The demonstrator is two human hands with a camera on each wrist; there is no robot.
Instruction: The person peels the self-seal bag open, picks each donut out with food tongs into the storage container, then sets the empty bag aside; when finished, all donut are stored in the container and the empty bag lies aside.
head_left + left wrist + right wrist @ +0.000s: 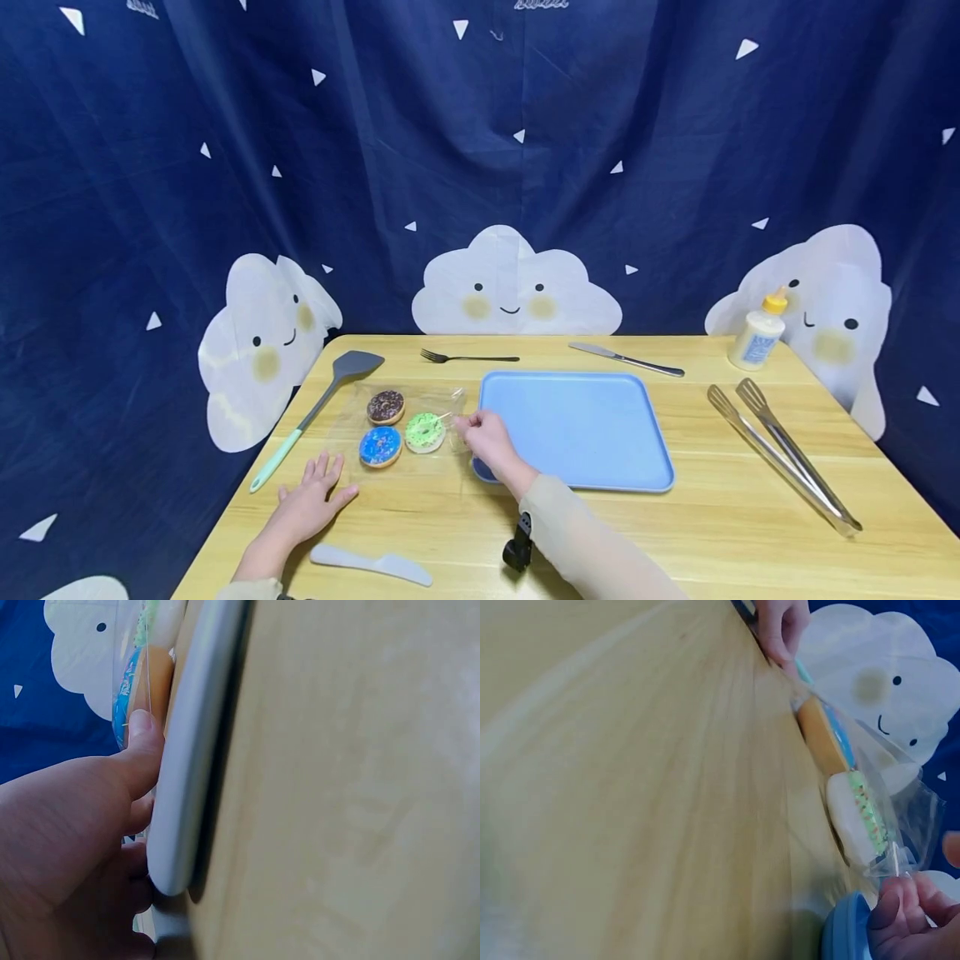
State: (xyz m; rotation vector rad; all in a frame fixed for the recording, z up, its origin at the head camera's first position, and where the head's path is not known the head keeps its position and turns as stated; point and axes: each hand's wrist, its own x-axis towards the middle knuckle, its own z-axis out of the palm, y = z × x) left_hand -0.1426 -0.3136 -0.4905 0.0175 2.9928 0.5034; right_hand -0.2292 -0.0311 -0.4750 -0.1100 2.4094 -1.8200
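Three toy donuts lie inside a clear plastic bag [922, 814] on the left of the table: a chocolate-brown donut [386, 407], a blue donut [380, 447] and a green donut [424, 432]. My right hand [489, 440] pinches the bag's right edge between thumb and fingertips, beside the green donut. My left hand [306, 507] rests with spread fingers on the table at the bag's near left corner. In the left wrist view its thumb overlaps the blue donut's side. A pale plastic knife [371, 564] lies just in front of that hand.
A blue tray [577, 429] sits under my right wrist. The grey spatula [356, 364] with a mint handle lies at the left edge. Behind are a black fork [472, 358] and a metal knife [630, 359]. Tongs [787, 467] and a glue bottle [757, 336] stand farther right.
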